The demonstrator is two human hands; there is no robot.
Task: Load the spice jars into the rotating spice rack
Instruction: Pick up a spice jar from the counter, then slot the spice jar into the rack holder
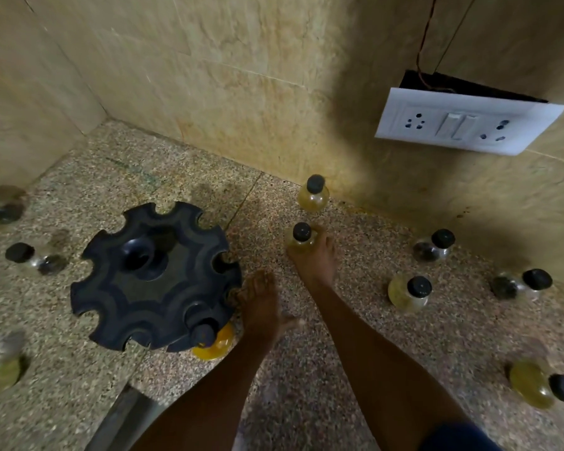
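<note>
The spice rack (155, 281) stood on the countertop (163, 177) near the corner of the walls. One spice jar (210, 340) sat in a slot at the rack's near right edge. Left hand (261, 310) rested just right of the rack. Right hand (316, 258) gripped a jar (302, 237) farther right, before another jar (313, 193) by the back wall. A socket plate (466, 120) was mounted on the wall at right.

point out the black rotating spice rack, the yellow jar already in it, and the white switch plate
black rotating spice rack (137, 289): head view, top disc
yellow jar (216, 348): head view, glass body
white switch plate (401, 120): head view, left face
</note>
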